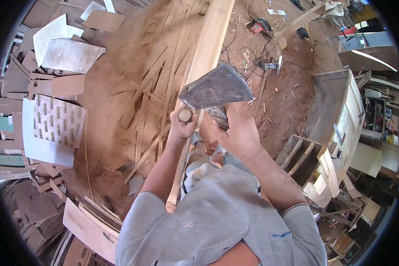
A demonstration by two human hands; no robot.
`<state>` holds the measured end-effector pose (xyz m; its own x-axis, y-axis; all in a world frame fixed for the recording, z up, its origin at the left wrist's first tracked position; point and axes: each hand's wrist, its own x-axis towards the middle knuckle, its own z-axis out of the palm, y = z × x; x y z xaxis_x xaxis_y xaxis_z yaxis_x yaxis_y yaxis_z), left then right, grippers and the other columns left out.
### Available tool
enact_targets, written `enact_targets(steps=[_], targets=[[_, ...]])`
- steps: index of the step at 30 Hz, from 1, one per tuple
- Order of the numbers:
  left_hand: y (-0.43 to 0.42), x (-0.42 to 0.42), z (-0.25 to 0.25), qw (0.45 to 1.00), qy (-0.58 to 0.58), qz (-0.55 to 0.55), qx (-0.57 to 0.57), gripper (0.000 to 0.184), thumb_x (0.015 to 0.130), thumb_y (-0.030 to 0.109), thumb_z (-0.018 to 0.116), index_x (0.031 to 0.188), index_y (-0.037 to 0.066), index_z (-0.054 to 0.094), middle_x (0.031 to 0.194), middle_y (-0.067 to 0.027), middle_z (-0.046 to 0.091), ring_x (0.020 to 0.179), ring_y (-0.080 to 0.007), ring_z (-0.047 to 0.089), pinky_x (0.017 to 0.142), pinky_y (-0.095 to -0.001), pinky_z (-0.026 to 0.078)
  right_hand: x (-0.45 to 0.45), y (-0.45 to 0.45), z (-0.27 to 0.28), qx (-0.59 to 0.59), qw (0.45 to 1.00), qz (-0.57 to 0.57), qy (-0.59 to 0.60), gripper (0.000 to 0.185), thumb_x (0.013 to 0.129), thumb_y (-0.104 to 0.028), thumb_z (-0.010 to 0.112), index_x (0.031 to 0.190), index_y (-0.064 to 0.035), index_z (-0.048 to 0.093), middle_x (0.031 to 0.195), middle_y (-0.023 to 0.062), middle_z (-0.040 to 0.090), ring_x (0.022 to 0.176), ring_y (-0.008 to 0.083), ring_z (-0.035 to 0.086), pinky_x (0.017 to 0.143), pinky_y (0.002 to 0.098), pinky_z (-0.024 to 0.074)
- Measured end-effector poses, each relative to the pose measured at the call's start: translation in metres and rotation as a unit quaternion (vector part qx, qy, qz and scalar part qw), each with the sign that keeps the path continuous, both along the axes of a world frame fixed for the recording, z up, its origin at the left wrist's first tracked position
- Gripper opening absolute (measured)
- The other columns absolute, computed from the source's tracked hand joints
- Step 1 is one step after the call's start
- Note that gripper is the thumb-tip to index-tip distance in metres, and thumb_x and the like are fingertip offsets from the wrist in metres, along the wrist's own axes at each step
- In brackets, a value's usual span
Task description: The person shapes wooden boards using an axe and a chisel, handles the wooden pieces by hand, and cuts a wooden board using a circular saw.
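Note:
A broad, dark metal blade (217,88), flared like an axe or adze head, is held up in front of my body. My left hand (181,126) is closed round a round-ended wooden handle (185,116) beside the blade's narrow end. Whether handle and blade are joined is hidden. Under the blade, my right hand (240,131) grips a dark grey piece (218,116); I cannot tell if it belongs to the blade. A narrow wooden length (178,177) runs below my left hand, its rough end against my shirt.
A long pale plank (213,37) stretches ahead. Thin wood strips (142,95) lie on the dusty floor at left. A red circular saw (260,26), another power tool (270,65) and cords lie at right, near a wooden cabinet (337,102). Board offcuts (73,55) crowd the left side.

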<state>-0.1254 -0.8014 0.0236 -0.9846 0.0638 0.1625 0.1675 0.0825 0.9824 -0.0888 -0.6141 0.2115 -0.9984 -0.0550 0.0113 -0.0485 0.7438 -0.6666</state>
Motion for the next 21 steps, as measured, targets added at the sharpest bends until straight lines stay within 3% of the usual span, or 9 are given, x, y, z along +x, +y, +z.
enact_targets(steps=[4, 7, 10, 13, 16, 19, 21], targets=[[0.006, -0.004, -0.006, 1.000, 0.023, 0.000, 0.013, 0.023, 0.079, 0.010, 0.068, 0.098, -0.004, 0.073, 0.069, -0.0070, 0.067, 0.063, -0.0136, 0.065, 0.062, -0.0323, 0.054, -0.002, 0.000, 0.004, 0.007, 1.000, 0.007, -0.007, 0.048, 0.087, -0.018, 0.073, 0.130, -0.0047, 0.057, 0.077, 0.0202, 0.070, 0.071, 0.0419, 0.072, 0.067, 0.0534, 0.0584], [0.007, -0.002, -0.007, 0.998, 0.054, 0.001, -0.010, 0.022, 0.079, 0.010, 0.068, 0.097, -0.003, 0.073, 0.069, -0.0088, 0.067, 0.063, -0.0171, 0.066, 0.063, -0.0332, 0.055, 0.004, 0.000, -0.024, 0.071, 0.997, 0.025, -0.005, 0.044, 0.088, -0.021, 0.074, 0.125, -0.0045, 0.057, 0.077, 0.0197, 0.071, 0.071, 0.0418, 0.073, 0.067, 0.0530, 0.0586], [0.004, -0.003, -0.017, 0.996, 0.074, -0.042, -0.040, 0.022, 0.079, 0.011, 0.069, 0.096, -0.002, 0.074, 0.070, -0.0106, 0.068, 0.062, -0.0195, 0.066, 0.063, -0.0329, 0.055, -0.006, -0.003, -0.036, 0.201, 0.960, 0.088, -0.171, 0.037, 0.091, -0.022, 0.071, 0.120, -0.0044, 0.057, 0.078, 0.0189, 0.071, 0.072, 0.0414, 0.073, 0.067, 0.0530, 0.0593], [0.013, -0.009, -0.020, 0.993, 0.120, 0.004, 0.016, 0.021, 0.078, 0.010, 0.068, 0.095, -0.001, 0.074, 0.071, -0.0111, 0.067, 0.063, -0.0191, 0.065, 0.064, -0.0332, 0.055, -0.009, 0.000, -0.016, 0.162, 0.977, 0.074, -0.116, 0.033, 0.094, -0.019, 0.065, 0.122, -0.0049, 0.057, 0.081, 0.0186, 0.073, 0.075, 0.0400, 0.075, 0.068, 0.0532, 0.0602], [0.000, 0.000, -0.021, 0.998, -0.005, -0.030, -0.057, 0.020, 0.079, 0.009, 0.062, 0.089, -0.003, 0.073, 0.075, -0.0060, 0.072, 0.070, -0.0152, 0.068, 0.069, -0.0322, 0.055, -0.003, -0.009, -0.015, 0.072, 0.993, -0.005, -0.090, 0.031, 0.094, -0.017, 0.064, 0.122, -0.0050, 0.056, 0.085, 0.0207, 0.074, 0.078, 0.0398, 0.076, 0.069, 0.0533, 0.0609], [0.012, -0.009, -0.010, 0.998, 0.048, -0.027, -0.005, 0.014, 0.080, 0.010, 0.065, 0.084, -0.003, 0.069, 0.070, -0.0043, 0.067, 0.065, -0.0125, 0.062, 0.064, -0.0309, 0.052, -0.014, -0.010, -0.025, 0.205, 0.954, 0.088, -0.202, 0.032, 0.093, -0.018, 0.066, 0.121, -0.0054, 0.055, 0.088, 0.0229, 0.075, 0.083, 0.0409, 0.076, 0.073, 0.0540, 0.0607], [0.016, -0.015, -0.009, 0.998, 0.055, -0.007, -0.011, 0.012, 0.081, 0.011, 0.067, 0.076, 0.001, 0.062, 0.065, -0.0021, 0.060, 0.059, -0.0103, 0.056, 0.056, -0.0297, 0.047, -0.024, -0.003, -0.012, 0.190, 0.963, 0.078, -0.174, 0.031, 0.093, -0.016, 0.066, 0.120, -0.0055, 0.055, 0.089, 0.0227, 0.075, 0.085, 0.0422, 0.075, 0.077, 0.0547, 0.0603]])
